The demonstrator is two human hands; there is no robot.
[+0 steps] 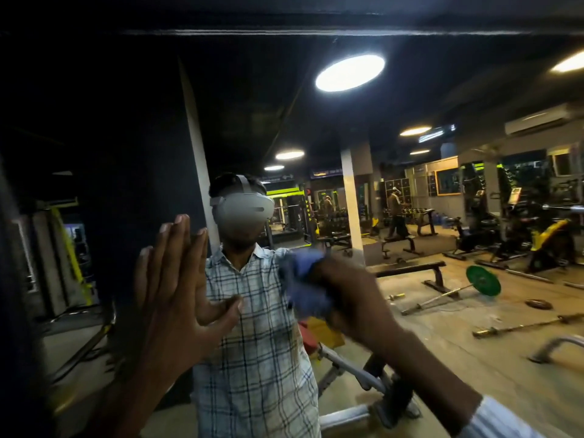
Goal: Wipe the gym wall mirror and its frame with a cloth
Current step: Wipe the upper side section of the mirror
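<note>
Though blurred, one cloth point(304, 281), two hands point(172, 295) point(355, 297).

Blue cloth point(303, 289); white plaid shirt point(259, 343); green plate point(483, 279)

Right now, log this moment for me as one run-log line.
step: wiping mirror | left hand: open, flat against mirror | right hand: grips blue cloth at mirror

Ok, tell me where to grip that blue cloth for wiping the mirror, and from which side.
Grip the cloth by its bunched back, coming from the room side with the palm facing the mirror. It is wadded into a soft lump against the mirror, so the right hand closing over the rear probably leaves the front face free to wipe.
</note>
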